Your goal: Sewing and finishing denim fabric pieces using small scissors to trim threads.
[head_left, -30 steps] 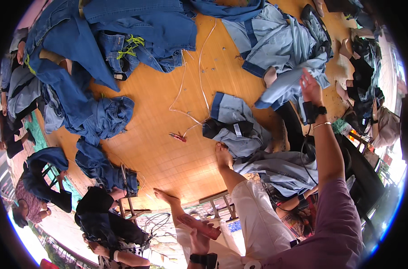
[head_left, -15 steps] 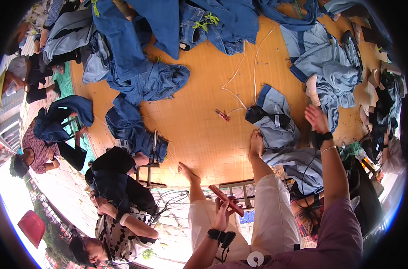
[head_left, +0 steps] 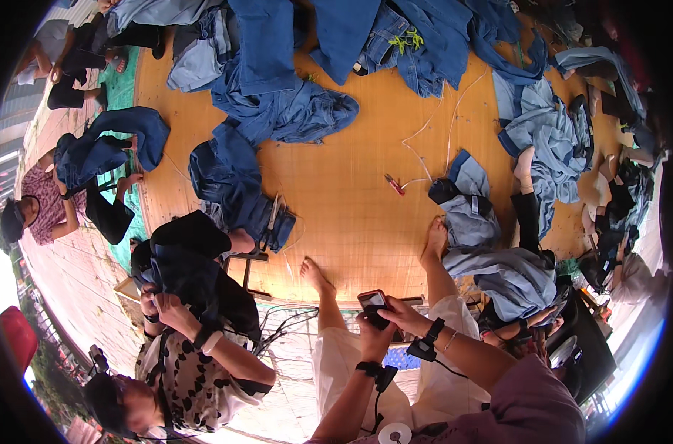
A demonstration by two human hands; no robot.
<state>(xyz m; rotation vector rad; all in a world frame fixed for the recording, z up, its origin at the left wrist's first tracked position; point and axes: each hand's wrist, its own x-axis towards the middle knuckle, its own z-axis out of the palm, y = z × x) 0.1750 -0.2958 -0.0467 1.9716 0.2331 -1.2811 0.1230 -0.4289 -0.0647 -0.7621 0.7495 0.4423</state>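
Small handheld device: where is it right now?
In the head view, the small handheld device is below and slightly right of centre, held in the left hand, with the right hand close beside it.

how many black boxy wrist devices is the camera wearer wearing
2: a black box-shaped left-wrist device and a black box-shaped right-wrist device, both strapped on. No others show, and none seems hidden.

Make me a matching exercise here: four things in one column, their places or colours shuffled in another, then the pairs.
Things:
1. Handheld device
2. Slim metallic tool
3. Small red item
4. Shorts

Matches:
A. White
B. On dark blue denim
C. At the left hand and right hand
D. On bare orange-brown surface

Pairs: 1-C; 2-B; 3-D; 4-A
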